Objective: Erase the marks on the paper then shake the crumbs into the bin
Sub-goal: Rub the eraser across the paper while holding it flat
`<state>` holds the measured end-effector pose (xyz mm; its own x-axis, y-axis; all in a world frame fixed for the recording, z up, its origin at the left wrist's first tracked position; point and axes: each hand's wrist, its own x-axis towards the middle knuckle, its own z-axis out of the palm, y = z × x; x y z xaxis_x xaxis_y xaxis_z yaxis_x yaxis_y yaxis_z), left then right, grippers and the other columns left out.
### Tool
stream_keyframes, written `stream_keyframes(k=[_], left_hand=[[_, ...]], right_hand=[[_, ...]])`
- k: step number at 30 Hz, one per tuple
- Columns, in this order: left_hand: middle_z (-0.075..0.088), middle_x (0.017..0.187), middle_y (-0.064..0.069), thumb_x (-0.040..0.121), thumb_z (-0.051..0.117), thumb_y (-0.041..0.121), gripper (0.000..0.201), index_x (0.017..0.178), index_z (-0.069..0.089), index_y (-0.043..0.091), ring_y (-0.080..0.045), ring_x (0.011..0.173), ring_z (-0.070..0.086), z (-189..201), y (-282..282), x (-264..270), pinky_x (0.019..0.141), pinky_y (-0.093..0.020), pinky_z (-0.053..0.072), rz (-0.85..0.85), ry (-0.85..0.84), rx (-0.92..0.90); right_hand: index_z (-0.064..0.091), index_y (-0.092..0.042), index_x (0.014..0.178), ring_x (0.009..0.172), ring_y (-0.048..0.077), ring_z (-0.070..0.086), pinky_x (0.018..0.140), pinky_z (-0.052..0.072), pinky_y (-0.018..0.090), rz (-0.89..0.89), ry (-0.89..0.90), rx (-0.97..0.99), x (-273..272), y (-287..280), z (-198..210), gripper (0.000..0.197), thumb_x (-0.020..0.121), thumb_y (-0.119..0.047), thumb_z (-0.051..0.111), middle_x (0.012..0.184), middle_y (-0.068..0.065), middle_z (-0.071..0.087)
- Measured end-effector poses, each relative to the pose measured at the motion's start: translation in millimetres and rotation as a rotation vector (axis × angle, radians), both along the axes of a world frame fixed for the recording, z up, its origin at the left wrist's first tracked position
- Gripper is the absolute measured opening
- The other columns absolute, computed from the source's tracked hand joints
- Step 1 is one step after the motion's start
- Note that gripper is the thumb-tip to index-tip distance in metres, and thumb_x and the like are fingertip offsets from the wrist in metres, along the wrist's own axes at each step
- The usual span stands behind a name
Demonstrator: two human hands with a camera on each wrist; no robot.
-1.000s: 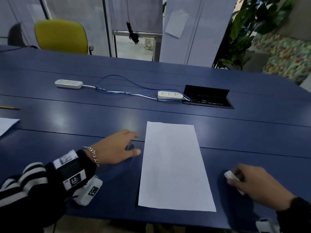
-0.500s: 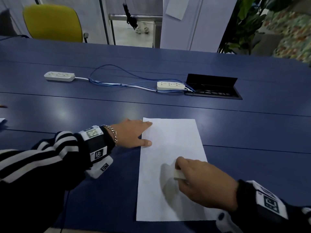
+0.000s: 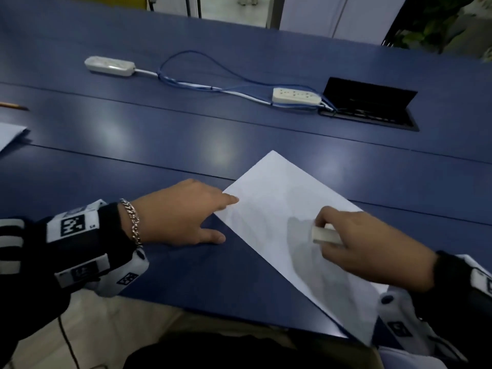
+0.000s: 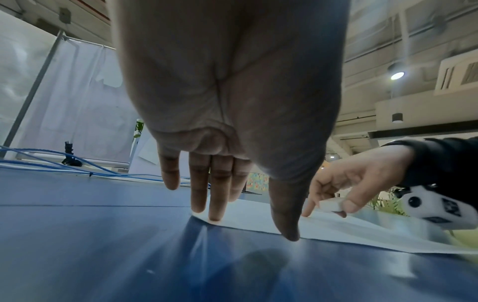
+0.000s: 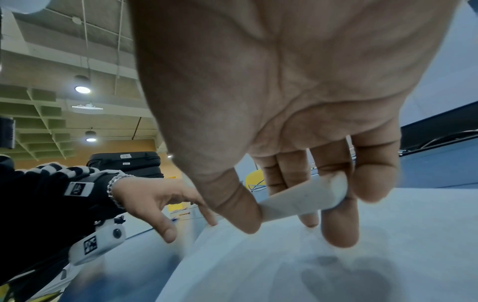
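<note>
A white sheet of paper (image 3: 279, 209) lies askew on the blue table (image 3: 186, 134), with its near end over the table's front edge. Faint grey marks show on it. My left hand (image 3: 186, 214) lies flat, fingers straight, and its fingertips (image 4: 214, 216) press the paper's left corner. My right hand (image 3: 354, 243) hovers just over the sheet's middle and pinches a white eraser (image 3: 324, 234) between thumb and fingers. The right wrist view shows the eraser (image 5: 302, 199) a little above the paper (image 5: 336, 265). No bin is in view.
Two white power strips (image 3: 109, 65) (image 3: 295, 95) joined by blue cables (image 3: 202, 83) lie across the table's far half, next to an open black cable hatch (image 3: 370, 105). A pencil (image 3: 13, 105) and another sheet (image 3: 9, 134) sit at the far left.
The paper has turned from straight to slanted, its far end swung right. My right hand brought the eraser from the table at the right onto the sheet. My left hand moved onto the paper's corner.
</note>
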<state>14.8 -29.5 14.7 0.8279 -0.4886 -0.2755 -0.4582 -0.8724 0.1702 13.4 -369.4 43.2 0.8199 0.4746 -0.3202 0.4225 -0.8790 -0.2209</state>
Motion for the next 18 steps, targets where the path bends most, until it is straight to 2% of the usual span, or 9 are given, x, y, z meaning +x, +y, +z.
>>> stream_keyframes(k=[2, 4, 6, 7, 9, 10, 12, 15, 18], left_hand=[[0.058, 0.137, 0.017, 0.094, 0.064, 0.063, 0.077, 0.160, 0.037, 0.034, -0.007, 0.124, 0.054, 2, 2, 2, 0.108, -0.027, 0.040, 0.002, 0.024, -0.103], [0.054, 0.140, 0.014, 0.095, 0.063, 0.063, 0.075, 0.159, 0.039, 0.031, -0.008, 0.127, 0.053, -1, 0, 12, 0.109, -0.029, 0.041, -0.035, -0.020, -0.176], [0.041, 0.159, 0.009, 0.095, 0.059, 0.067, 0.079, 0.161, 0.034, 0.031, -0.012, 0.145, 0.040, -7, -7, 24, 0.119, -0.031, 0.033, -0.076, -0.028, -0.153], [0.027, 0.169, 0.007, 0.094, 0.057, 0.071, 0.085, 0.164, 0.027, 0.033, -0.014, 0.155, 0.026, -10, -13, 30, 0.124, -0.033, 0.025, -0.089, 0.008, -0.097], [0.000, 0.176, 0.007, 0.090, 0.054, 0.078, 0.096, 0.167, 0.012, 0.039, -0.018, 0.162, 0.003, -13, -26, 37, 0.128, -0.041, 0.013, -0.135, 0.077, 0.023], [-0.006, 0.176, 0.007, 0.088, 0.054, 0.081, 0.100, 0.167, 0.007, 0.040, -0.019, 0.162, -0.002, -15, -31, 40, 0.129, -0.044, 0.009, -0.154, 0.093, 0.056], [-0.012, 0.175, 0.008, 0.086, 0.055, 0.083, 0.106, 0.167, 0.001, 0.040, -0.020, 0.162, -0.006, -18, -38, 45, 0.129, -0.046, 0.002, -0.167, 0.120, 0.081], [-0.014, 0.175, 0.009, 0.083, 0.059, 0.082, 0.112, 0.167, -0.001, 0.039, -0.020, 0.162, -0.008, -20, -40, 51, 0.128, -0.049, -0.001, -0.177, 0.137, 0.091], [-0.017, 0.174, 0.011, 0.081, 0.062, 0.083, 0.119, 0.167, -0.005, 0.035, -0.019, 0.161, -0.011, -20, -38, 57, 0.129, -0.051, -0.003, -0.189, 0.160, 0.107]], right_hand=[[0.047, -0.037, 0.105, 0.085, 0.006, 0.053, 0.070, 0.038, 0.021, 0.024, -0.042, 0.042, 6, 3, -3, 0.019, 0.090, -0.043, 0.057, 0.095, -0.016, 0.055], [0.049, -0.038, 0.108, 0.093, 0.007, 0.054, 0.082, 0.043, 0.026, 0.064, -0.073, 0.078, 13, 8, -9, 0.020, 0.091, -0.045, 0.057, 0.105, -0.017, 0.055], [0.053, -0.038, 0.113, 0.099, 0.008, 0.056, 0.090, 0.046, 0.030, 0.100, -0.068, 0.100, 18, 14, -15, 0.022, 0.093, -0.047, 0.057, 0.109, -0.017, 0.056], [0.055, -0.038, 0.114, 0.100, 0.008, 0.056, 0.091, 0.047, 0.031, 0.112, -0.064, 0.108, 21, 18, -16, 0.024, 0.093, -0.048, 0.058, 0.108, -0.017, 0.057], [0.058, -0.038, 0.116, 0.099, 0.008, 0.058, 0.091, 0.047, 0.030, 0.137, -0.058, 0.127, 26, 25, -18, 0.027, 0.092, -0.049, 0.061, 0.106, -0.017, 0.060], [0.059, -0.038, 0.118, 0.099, 0.008, 0.058, 0.091, 0.047, 0.029, 0.151, -0.059, 0.140, 28, 28, -19, 0.029, 0.092, -0.050, 0.063, 0.106, -0.016, 0.061], [0.062, -0.037, 0.121, 0.097, 0.006, 0.058, 0.087, 0.045, 0.024, 0.174, -0.059, 0.168, 31, 35, -21, 0.032, 0.092, -0.051, 0.064, 0.107, -0.017, 0.063], [0.067, -0.031, 0.125, 0.095, 0.007, 0.059, 0.081, 0.037, 0.015, 0.246, -0.065, 0.186, 32, 44, -25, 0.034, 0.094, -0.045, 0.067, 0.108, -0.013, 0.067], [0.069, -0.027, 0.123, 0.095, 0.012, 0.063, 0.084, 0.044, 0.022, 0.293, -0.088, 0.174, 32, 54, -26, 0.035, 0.093, -0.045, 0.067, 0.108, -0.010, 0.070]])
